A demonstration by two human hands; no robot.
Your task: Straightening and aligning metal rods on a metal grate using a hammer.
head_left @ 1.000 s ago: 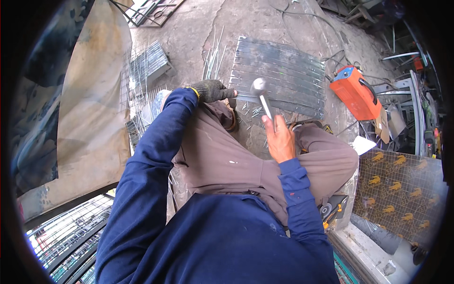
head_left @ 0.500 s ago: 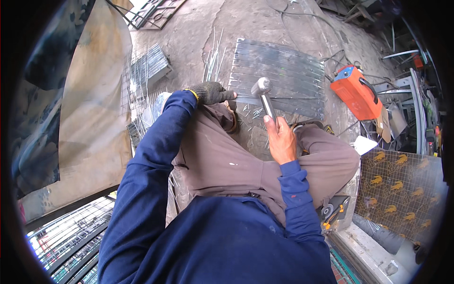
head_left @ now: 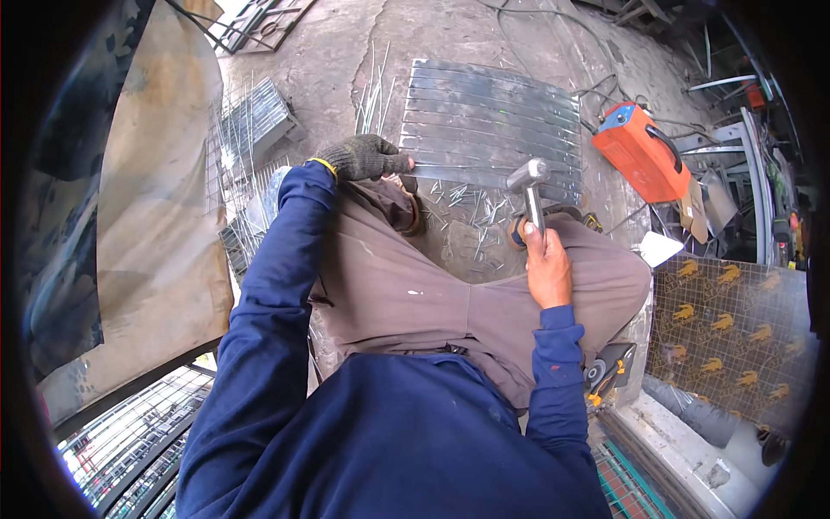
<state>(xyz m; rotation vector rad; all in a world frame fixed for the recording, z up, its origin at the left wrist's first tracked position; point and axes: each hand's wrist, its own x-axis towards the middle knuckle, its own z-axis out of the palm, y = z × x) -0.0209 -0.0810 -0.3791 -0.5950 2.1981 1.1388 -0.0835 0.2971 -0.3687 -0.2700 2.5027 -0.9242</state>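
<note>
Since a moment ago, the hammer (head_left: 533, 199) has moved right, gripped in the bare right hand (head_left: 550, 270). Well apart, the gloved left hand (head_left: 367, 159) is at the near left corner of the metal sheet (head_left: 491, 114) on the ground; I cannot tell if it pinches. This looks like hammering, and a next tap calls for careful aim. Thin metal bits (head_left: 457, 192) dot the rough gray floor (head_left: 333, 91), and an orange box (head_left: 640, 154) stands right of the sheet.

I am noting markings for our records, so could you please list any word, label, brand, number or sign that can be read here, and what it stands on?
No words or numbers are readable.
Brown board: repeated yellow animal-shaped marks; any lettering is too small to read.
Orange machine: no legible lettering.
Hammer: none legible.
</note>
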